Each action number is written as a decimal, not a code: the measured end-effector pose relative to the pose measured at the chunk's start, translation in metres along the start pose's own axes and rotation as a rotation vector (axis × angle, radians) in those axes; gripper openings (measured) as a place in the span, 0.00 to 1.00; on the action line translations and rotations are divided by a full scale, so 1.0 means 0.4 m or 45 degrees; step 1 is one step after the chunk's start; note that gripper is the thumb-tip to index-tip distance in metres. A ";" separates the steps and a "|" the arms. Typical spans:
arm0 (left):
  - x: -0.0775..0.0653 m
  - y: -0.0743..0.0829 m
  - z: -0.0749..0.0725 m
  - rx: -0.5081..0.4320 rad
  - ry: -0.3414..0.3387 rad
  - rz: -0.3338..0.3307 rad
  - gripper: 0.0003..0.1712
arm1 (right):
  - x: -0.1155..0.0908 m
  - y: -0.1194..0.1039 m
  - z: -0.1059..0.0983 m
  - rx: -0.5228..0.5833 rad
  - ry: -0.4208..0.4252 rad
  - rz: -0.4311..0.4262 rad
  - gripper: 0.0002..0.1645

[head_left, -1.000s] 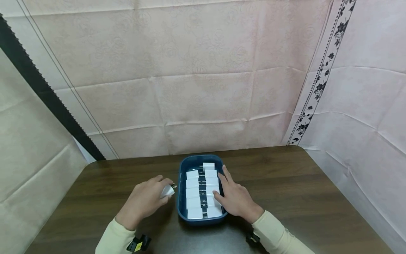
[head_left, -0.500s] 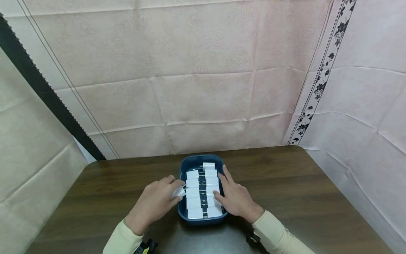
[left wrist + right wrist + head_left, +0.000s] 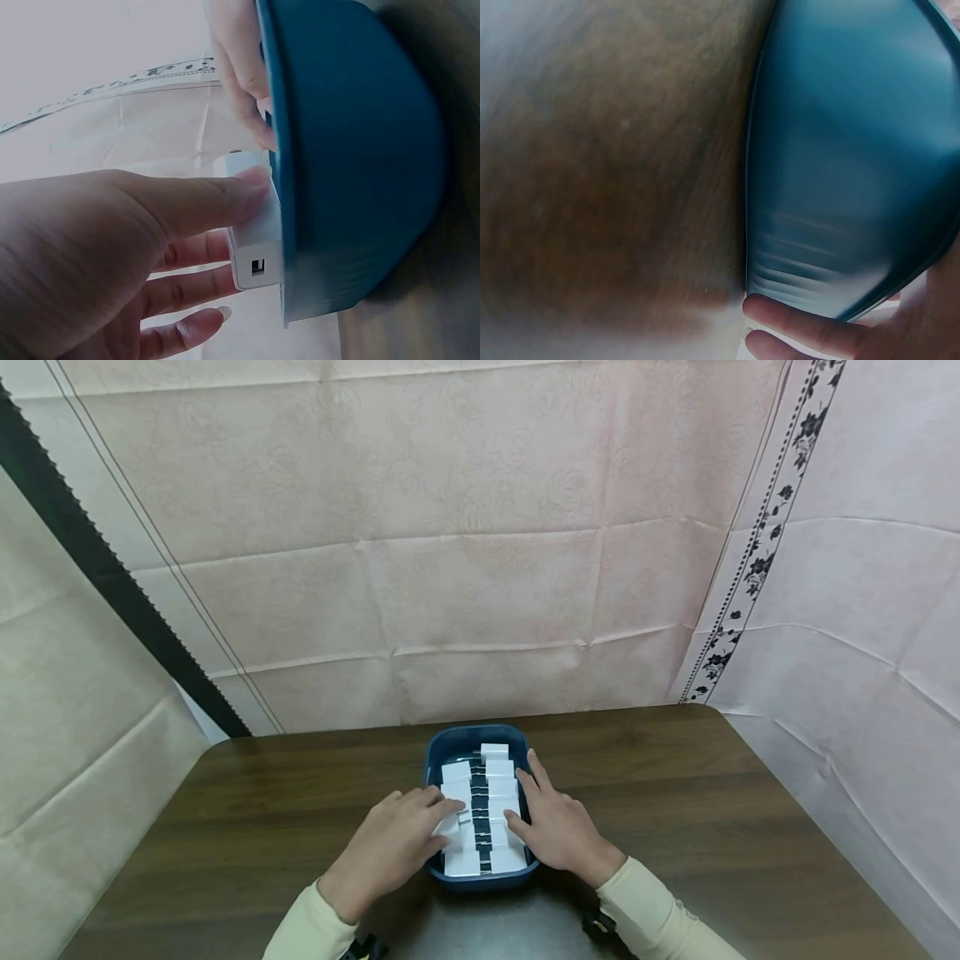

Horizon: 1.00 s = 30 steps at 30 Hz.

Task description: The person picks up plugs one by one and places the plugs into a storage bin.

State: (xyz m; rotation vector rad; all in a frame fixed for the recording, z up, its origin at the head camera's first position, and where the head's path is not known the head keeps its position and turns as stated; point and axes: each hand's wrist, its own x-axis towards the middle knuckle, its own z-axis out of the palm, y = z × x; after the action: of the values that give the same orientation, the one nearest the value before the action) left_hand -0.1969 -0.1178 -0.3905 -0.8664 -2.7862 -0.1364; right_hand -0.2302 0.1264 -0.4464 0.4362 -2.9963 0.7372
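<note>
A blue plastic tub [image 3: 459, 739] stands on the table, with white USB chargers [image 3: 502, 789] in two columns inside, their dark prong sides facing the middle. Over the tub's left rim, my left hand [image 3: 400, 837] pinches one more white charger [image 3: 259, 251] between thumb and fingers. In the left wrist view its USB port faces the camera, close against the rim. My right hand [image 3: 558, 828] rests over the tub's right edge with fingers spread. The right wrist view shows its fingers [image 3: 802, 322] along the tub's outer wall.
The tub sits on a dark wooden table [image 3: 675, 793] with rounded back corners. Pale cloth [image 3: 480, 568] hangs behind and at both sides, with a floral band [image 3: 757, 560] at right. Long sleeves [image 3: 311, 931] cover both arms, and dark wrist cameras [image 3: 598, 922] sit below the hands.
My left hand has moved right with the charger, from beside the tub to over its left column. The right hand has stayed at the tub's right edge.
</note>
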 end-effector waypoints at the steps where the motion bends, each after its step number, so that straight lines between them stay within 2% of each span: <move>1: 0.001 0.001 0.002 -0.006 -0.007 0.006 0.26 | 0.000 0.000 0.000 0.000 -0.002 0.001 0.43; 13: 0.008 0.013 0.023 -0.111 -0.168 0.011 0.26 | 0.000 -0.001 -0.001 -0.006 -0.014 0.010 0.43; 30: 0.028 0.014 0.053 -0.150 -0.239 -0.019 0.21 | -0.001 -0.003 -0.001 -0.015 -0.004 0.007 0.42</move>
State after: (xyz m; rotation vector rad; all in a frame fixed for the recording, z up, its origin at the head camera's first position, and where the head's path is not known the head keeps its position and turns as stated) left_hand -0.2065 -0.1036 -0.4083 -0.9311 -2.9853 -0.2355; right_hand -0.2294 0.1259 -0.4455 0.4297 -3.0044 0.7191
